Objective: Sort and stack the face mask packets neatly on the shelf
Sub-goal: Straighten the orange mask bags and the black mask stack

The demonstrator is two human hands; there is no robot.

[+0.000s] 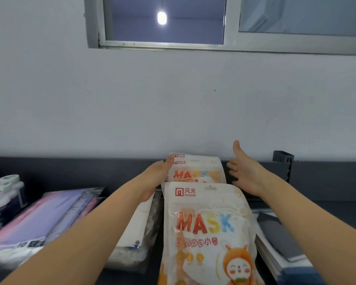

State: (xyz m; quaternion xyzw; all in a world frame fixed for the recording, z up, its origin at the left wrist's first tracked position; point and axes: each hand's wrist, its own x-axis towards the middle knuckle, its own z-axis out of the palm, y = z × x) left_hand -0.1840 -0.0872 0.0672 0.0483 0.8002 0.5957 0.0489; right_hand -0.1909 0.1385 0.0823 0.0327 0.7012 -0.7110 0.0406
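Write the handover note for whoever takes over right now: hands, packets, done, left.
Left hand: open, fingers against the left edge of the rear stack of white-and-orange plastic MASK packets.
Right hand: open, palm facing that stack's right edge, no grip.
Done: the rear stack sits by the wall; a matching front MASK packet lies before it.
Left: pink-and-purple flat packets, clear-and-white packets and dark grey packets lie loosely piled on the dark shelf.

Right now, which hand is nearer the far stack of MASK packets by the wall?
Left. The left hand touches the far stack at its left edge; the right hand is open just off its right edge, a sliver of dark shelf showing between.
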